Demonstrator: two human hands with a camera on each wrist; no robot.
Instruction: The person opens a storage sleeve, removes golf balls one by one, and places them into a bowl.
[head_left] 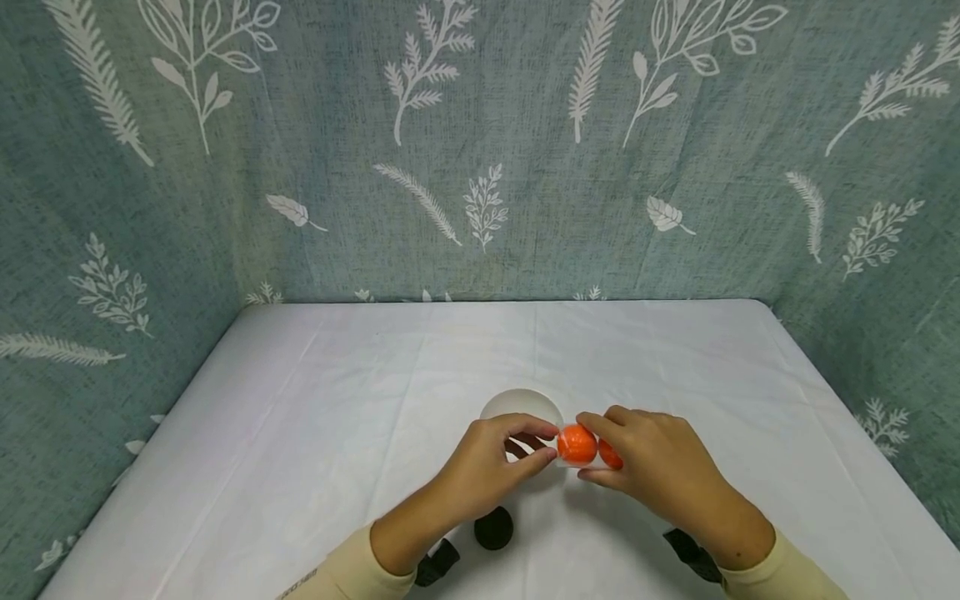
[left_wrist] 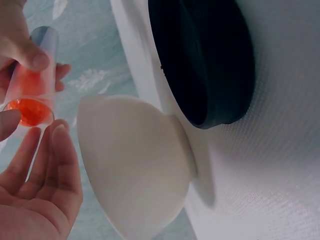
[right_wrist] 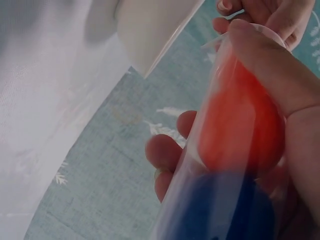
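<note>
A clear plastic tube (right_wrist: 175,200) holds orange balls (head_left: 577,444) and a blue ball (right_wrist: 225,207). My right hand (head_left: 652,454) grips the tube around its side, thumb along the top in the right wrist view. At the tube's end, my left hand (head_left: 487,467) has its thumb and fingertips at opposite sides of the rim, right by the front orange ball. A white bowl (left_wrist: 132,165) stands just behind the left hand on the table. Nearer the body lies a round, shallow black lid-like piece (head_left: 493,528).
White cloth covers the table (head_left: 360,375), which ends at a green leaf-patterned curtain (head_left: 525,217) behind and at both sides. Dark straps (head_left: 437,562) show by the wrists.
</note>
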